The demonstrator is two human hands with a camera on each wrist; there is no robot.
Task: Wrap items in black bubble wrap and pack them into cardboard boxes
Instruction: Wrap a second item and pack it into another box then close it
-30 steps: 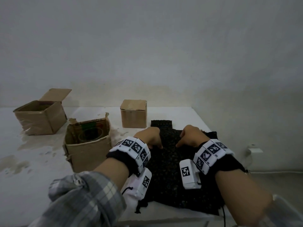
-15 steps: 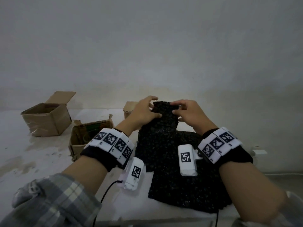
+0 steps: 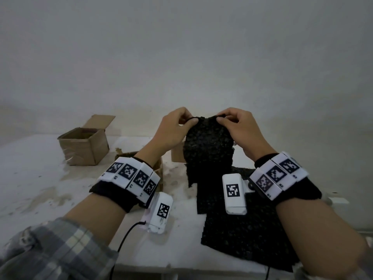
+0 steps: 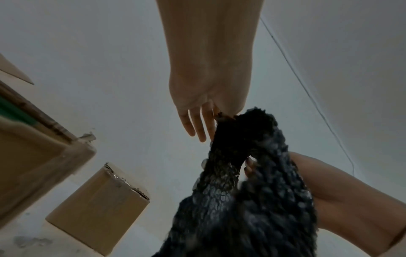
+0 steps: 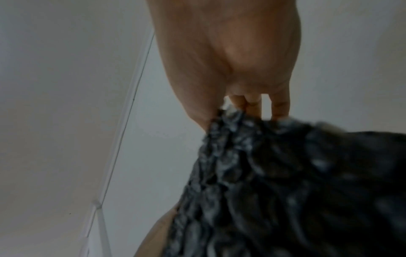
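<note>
Hands: left hand (image 3: 171, 128) and right hand (image 3: 240, 128) both pinching top edge of bubble wrap sheet (image 3: 209, 150), lifted above bench (image 3: 30, 178). I see sheet hanging long-axis down over stack (image 3: 248, 229); open box (image 3: 84, 146) far left, nearer left hand.

White stained table (image 3: 30, 178), grey wall (image 3: 181, 57)

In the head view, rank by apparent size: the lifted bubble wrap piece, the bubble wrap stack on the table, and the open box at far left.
1. Bubble wrap stack, largest, though nearest the camera.
2. Lifted bubble wrap piece, pinched at its top by the left hand and right hand.
3. Open box; it looks close to the lifted piece and stands farther off, so this order is unsure.
</note>
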